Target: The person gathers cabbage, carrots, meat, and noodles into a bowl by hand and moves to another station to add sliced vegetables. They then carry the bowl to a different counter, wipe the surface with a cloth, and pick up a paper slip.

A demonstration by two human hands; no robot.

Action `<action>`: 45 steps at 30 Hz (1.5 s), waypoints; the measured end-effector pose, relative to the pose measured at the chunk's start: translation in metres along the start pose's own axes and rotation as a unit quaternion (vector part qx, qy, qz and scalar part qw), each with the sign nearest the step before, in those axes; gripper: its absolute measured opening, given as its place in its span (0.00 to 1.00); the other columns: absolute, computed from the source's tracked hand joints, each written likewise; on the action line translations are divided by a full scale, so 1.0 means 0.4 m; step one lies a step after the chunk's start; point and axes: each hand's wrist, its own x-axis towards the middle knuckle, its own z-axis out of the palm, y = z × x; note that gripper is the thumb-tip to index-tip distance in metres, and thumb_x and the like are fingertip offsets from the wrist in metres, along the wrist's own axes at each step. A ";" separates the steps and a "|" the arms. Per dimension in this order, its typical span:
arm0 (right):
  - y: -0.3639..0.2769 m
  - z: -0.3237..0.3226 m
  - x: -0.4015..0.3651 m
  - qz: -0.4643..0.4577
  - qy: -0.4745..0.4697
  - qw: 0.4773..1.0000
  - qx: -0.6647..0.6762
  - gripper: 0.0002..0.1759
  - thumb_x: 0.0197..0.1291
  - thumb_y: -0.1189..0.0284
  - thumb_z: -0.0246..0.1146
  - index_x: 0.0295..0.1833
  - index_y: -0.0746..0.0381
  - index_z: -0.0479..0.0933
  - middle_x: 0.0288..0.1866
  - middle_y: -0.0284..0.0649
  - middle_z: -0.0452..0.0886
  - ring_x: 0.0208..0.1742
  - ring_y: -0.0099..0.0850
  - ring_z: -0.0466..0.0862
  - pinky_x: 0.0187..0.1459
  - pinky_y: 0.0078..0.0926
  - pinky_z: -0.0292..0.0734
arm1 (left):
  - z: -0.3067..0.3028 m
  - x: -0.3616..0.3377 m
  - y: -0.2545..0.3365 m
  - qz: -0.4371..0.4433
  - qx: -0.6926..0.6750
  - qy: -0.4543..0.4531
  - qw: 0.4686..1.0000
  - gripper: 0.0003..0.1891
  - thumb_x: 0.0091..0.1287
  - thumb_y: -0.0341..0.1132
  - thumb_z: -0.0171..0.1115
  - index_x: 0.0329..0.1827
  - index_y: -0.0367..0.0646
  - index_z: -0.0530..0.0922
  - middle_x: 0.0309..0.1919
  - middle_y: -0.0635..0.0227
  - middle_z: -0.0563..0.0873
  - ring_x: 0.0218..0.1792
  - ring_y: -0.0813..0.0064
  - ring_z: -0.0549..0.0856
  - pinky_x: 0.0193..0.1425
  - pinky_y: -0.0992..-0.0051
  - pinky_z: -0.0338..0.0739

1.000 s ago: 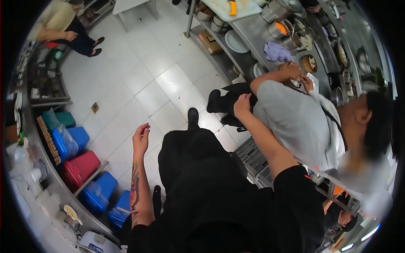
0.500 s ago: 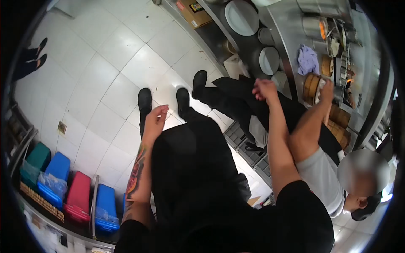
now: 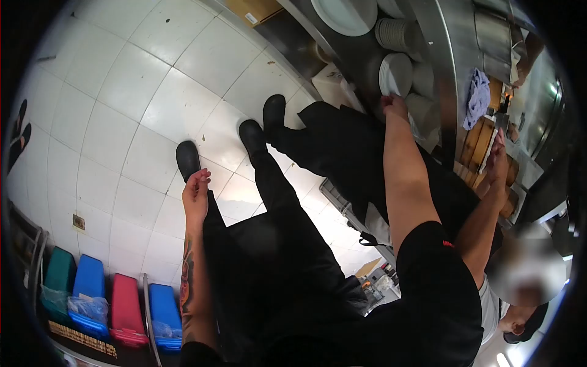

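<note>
My right hand (image 3: 395, 107) reaches to a stack of white plates (image 3: 396, 72) on the steel shelf. Its bent fingers meet the near rim of the stack, but whether they grip a plate cannot be made out. A taller stack of small plates (image 3: 394, 35) stands just beyond, beside a large white plate (image 3: 344, 12). My left hand (image 3: 195, 188) hangs over the tiled floor, its fingers loosely curled and apart, holding nothing.
At my right, a co-worker's hand (image 3: 498, 160) extends over the counter near bamboo steamers (image 3: 477, 147) and a lilac cloth (image 3: 477, 99). Blue bins (image 3: 90, 293) and a red bin (image 3: 127, 309) stand lower left. A cardboard box (image 3: 254, 9) lies at the top.
My right hand has moved up to the plate stack. My left hand is lower and farther left. The co-worker's hand has left the round bamboo steamer. The view has shifted.
</note>
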 end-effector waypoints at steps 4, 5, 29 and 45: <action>0.008 -0.004 -0.011 0.004 0.018 1.000 -0.008 0.08 0.66 0.79 0.62 0.49 0.67 0.75 0.36 0.44 0.79 0.31 0.38 0.81 0.31 0.36 0.85 | 0.049 0.062 0.028 0.043 0.020 -0.021 0.999 0.15 0.80 0.38 0.56 0.59 0.37 0.81 0.49 0.65 0.89 0.48 0.76 0.85 0.55 0.76 0.77; 0.009 -0.006 -0.016 0.013 0.016 1.000 -0.006 0.10 0.67 0.76 0.62 0.51 0.67 0.75 0.38 0.46 0.79 0.34 0.38 0.82 0.33 0.36 0.85 | 0.063 0.082 0.035 0.067 0.025 -0.030 0.997 0.14 0.80 0.38 0.56 0.58 0.37 0.81 0.49 0.65 0.89 0.48 0.76 0.86 0.54 0.76 0.78; 0.105 -0.009 -0.696 -0.035 -0.194 0.980 -0.015 0.16 0.63 0.85 0.59 0.57 0.69 0.76 0.50 0.42 0.84 0.48 0.31 0.86 0.48 0.25 0.85 | 0.620 0.166 0.464 0.218 -0.074 -0.232 0.945 0.33 0.70 0.42 0.68 0.72 0.32 0.67 0.59 0.48 0.84 0.59 0.63 0.84 0.58 0.65 0.80; -0.386 -0.066 0.284 -0.458 0.145 0.539 -0.692 0.29 0.64 0.50 0.59 0.57 0.63 0.81 0.56 0.54 0.84 0.58 0.55 0.82 0.61 0.49 0.74 | 0.138 0.008 0.142 -0.031 -0.202 0.061 0.977 0.29 0.68 0.29 0.69 0.70 0.30 0.70 0.62 0.55 0.81 0.61 0.68 0.80 0.68 0.70 0.71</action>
